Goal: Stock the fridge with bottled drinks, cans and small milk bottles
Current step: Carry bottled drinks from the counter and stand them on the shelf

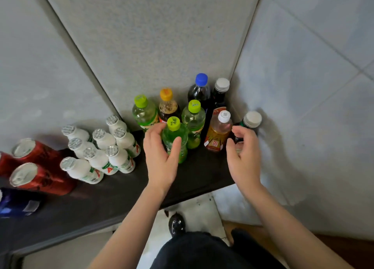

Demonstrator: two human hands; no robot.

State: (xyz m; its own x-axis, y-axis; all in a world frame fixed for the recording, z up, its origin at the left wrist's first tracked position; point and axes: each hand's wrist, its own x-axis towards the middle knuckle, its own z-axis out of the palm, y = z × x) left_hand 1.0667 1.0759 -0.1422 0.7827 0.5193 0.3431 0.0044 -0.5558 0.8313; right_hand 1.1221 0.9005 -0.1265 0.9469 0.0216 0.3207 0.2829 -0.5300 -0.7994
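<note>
at centre frame, a left hand (162, 159) wraps fingers and thumb round a green plastic bottle with a lime cap (174, 136) on a dark shelf (121, 191). at right, the right hand (245, 157) curls round a dark white-capped bottle (252, 120). small white milk bottles (101, 149) and red cans (38, 177) stand at left.

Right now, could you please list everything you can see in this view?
milk bottles: eight, white, left of centre
red cans: two or more, red, far left
blue can: one, blue, lower left, cut off
green bottles: three, lime caps, centre
orange-capped bottle: one, dark, behind them
blue-capped bottle: one, dark, back
white-capped bottles: three, two dark, one amber, right
shelf: one, black
left grip: one, holds front green bottle
right grip: one, curled round far-right white-capped bottle
</note>
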